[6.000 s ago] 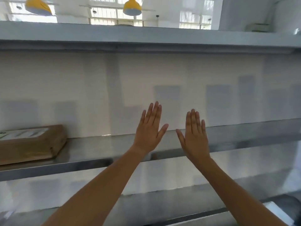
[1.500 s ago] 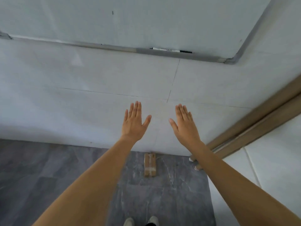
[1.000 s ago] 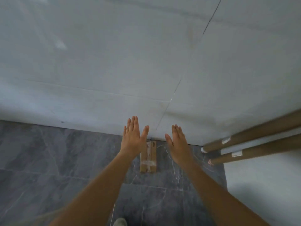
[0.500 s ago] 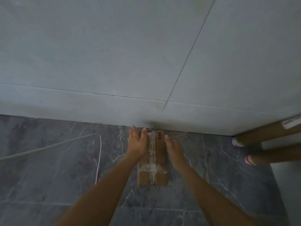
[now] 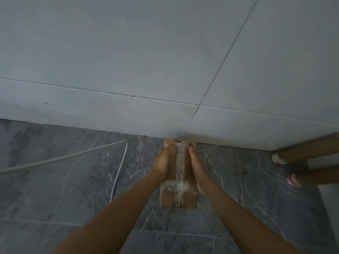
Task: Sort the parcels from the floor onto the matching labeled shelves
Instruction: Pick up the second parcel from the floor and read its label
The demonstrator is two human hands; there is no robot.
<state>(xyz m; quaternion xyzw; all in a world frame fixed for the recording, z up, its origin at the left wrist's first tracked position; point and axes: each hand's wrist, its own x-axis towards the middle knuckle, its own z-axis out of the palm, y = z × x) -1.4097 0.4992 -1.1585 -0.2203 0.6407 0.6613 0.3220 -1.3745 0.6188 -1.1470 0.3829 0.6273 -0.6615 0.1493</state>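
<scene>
Both hands, left hand (image 5: 162,163) and right hand (image 5: 197,166), are clamping the long brown taped cardboard parcel (image 5: 178,196), fingers pressed on its sides; it is lying unlifted on the grey floor (image 5: 55,189), shelving remaining.

A narrow brown cardboard parcel (image 5: 178,173), taped lengthwise and across, lies flat on the floor.

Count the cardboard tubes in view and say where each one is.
2. One tube lies at the right edge by the wall; the other tube lies just in front of it. Their far ends run out of frame.
</scene>
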